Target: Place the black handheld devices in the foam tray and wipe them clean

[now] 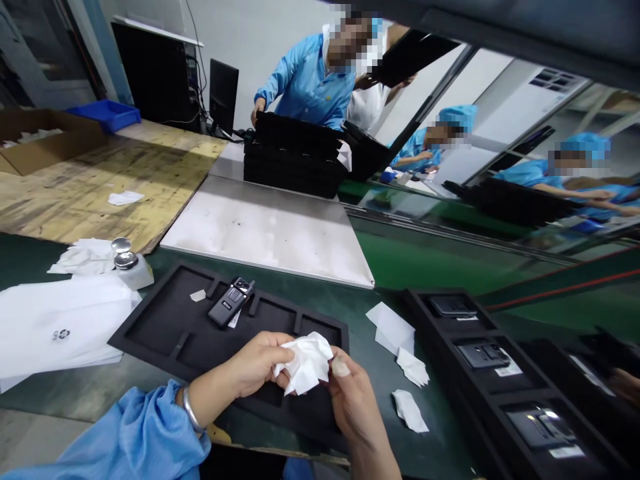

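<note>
Between my two hands is a crumpled white tissue (307,360). My left hand (255,363) pinches its left side between thumb and fingers. At the right edge of the tissue, my right hand (353,393) has its thumb and fingers closed on it. Both hands are above a black foam tray (150,317) with cut-out compartments. A black handheld device (230,303) with a stubby antenna, like a two-way radio, lies tilted in the tray beyond my left hand. A small white slip (198,295) is also there.
White bags (65,327), a pump-top bottle (133,267) and tissues stand at left. Used tissues (410,410) lie right of the tray. Another foam tray (480,393) holds several black devices. Behind are a pale board (270,233), stacked black trays (295,160) and co-workers in blue.
</note>
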